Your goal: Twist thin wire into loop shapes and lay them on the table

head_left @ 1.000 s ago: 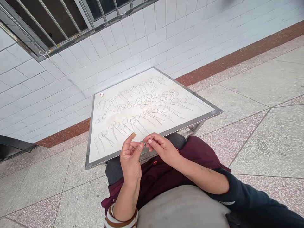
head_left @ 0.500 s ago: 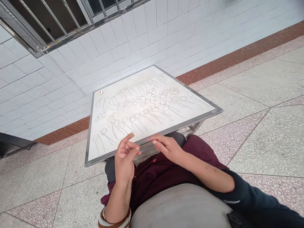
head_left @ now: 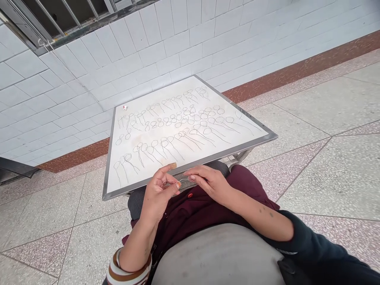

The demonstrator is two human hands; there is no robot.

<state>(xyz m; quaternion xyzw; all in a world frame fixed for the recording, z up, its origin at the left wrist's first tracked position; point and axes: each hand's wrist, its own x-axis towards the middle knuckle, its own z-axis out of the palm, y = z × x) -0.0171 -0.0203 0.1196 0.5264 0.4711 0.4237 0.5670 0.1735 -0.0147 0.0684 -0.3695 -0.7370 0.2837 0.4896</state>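
A thin, pale wire (head_left: pixel 184 179) runs between my two hands, just in front of the table's near edge. My left hand (head_left: pixel 162 190) pinches one part of it between thumb and fingers, with the index finger stretched forward; a tan wrap covers that fingertip. My right hand (head_left: pixel 210 182) grips the other part between thumb and forefinger. Beyond them, many thin looped wire pieces (head_left: pixel 164 142) lie in rows on the white tabletop (head_left: pixel 154 174), some with long tails, others shaped like paired rings.
The table has a grey metal rim (head_left: pixel 190 168) and stands against a white tiled wall (head_left: pixel 166 47). A small red-and-white item (head_left: pixel 125 107) lies at its far left corner. A barred window (head_left: pixel 68 16) is at upper left. Speckled floor (head_left: pixel 305 95) surrounds the table.
My left hand has moved slightly right, closer to my right hand, so less wire shows between them. The camera view has shifted a little.
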